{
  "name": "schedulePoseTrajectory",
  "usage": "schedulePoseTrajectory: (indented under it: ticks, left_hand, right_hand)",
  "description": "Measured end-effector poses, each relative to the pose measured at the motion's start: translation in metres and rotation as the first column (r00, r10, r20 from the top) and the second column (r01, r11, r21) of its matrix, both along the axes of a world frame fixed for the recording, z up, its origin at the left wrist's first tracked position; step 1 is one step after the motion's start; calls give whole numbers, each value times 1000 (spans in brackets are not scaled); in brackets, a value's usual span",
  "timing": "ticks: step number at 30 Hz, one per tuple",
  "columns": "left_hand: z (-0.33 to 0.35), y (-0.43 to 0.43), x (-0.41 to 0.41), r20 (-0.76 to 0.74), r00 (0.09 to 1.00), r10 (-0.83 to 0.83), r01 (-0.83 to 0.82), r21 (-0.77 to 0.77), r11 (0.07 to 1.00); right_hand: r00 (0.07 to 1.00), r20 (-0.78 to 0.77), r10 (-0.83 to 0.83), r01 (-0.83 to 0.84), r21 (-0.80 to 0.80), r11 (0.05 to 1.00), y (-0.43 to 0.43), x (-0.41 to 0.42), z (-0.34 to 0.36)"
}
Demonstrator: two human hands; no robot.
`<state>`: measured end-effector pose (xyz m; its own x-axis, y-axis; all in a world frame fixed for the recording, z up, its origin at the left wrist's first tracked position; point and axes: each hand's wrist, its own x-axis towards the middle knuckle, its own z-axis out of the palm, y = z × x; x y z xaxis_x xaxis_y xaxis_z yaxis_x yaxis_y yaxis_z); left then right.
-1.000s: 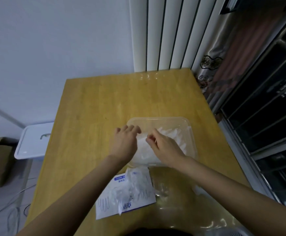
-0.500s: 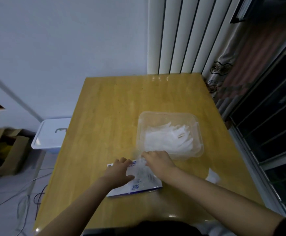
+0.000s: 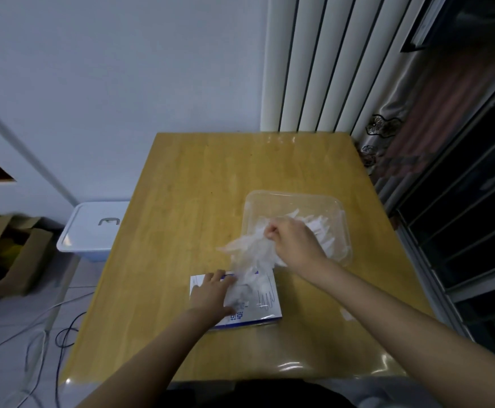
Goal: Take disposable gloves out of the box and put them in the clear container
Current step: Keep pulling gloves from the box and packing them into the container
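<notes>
Translucent glove (image 3: pixel 247 250) beneath right grip (image 3: pixel 295 244)

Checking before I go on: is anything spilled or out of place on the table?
Yes: a small pale scrap, possibly a stray glove, lies on the table right of the box, outside the clear container. The right hand pinches a bunch of gloves; the left hand presses the box.

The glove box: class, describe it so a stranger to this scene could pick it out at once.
Start at the wooden table, then find the clear container on its right half. Nearer the person lies the glove box, flat under the left hand. It alone is opaque white card with blue print and glove outlines.
</notes>
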<state>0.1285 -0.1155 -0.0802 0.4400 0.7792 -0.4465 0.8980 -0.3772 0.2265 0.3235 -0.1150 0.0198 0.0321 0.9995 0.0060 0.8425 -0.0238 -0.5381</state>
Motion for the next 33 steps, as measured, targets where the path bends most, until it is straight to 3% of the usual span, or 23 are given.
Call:
schedulePoseTrajectory:
  ticks: [5,9,12,17,21,24,26,28,31,33]
  left_hand:
    - [7,7,-1,43,999,10,-6,-86,996]
    - [39,16,10,352,914,202,-202,-35,979]
    - [71,24,27,571,814,106,-220,134,966]
    - [98,36,46,466,880,-89,-8,201,980]
    - [102,44,42,610,782,131,-120,-59,991]
    - [106,48,38,690,647,325,-188,-268,945]
    - [104,49,36,709,585,394,-231,-319,919]
    - [100,51,36,702,580,413,-280,-304,911]
    - [98,52,40,685,643,343,-269,-217,938]
    - [103,51,44,683,678,273,-203,-184,962]
  right_hand:
    - [994,78,-80,73,87,993,6,21,29]
    - [993,108,-47,39,75,996,2,30,31]
    - [996,71,59,-60,15,998,1,27,32]
    - [984,-65,168,-167,18,986,1,19,38]
    - [991,-128,47,-50,-18,999,4,35,32]
    - [996,-64,-55,47,-130,990,3,50,15]
    - [994,5,-111,110,-220,969,1,57,4]
    - [992,47,-120,128,-225,966,-1,58,1]
    - [984,-143,-109,104,-43,994,-4,45,16]
    - [980,-198,-14,9,-24,1000,-6,30,29]
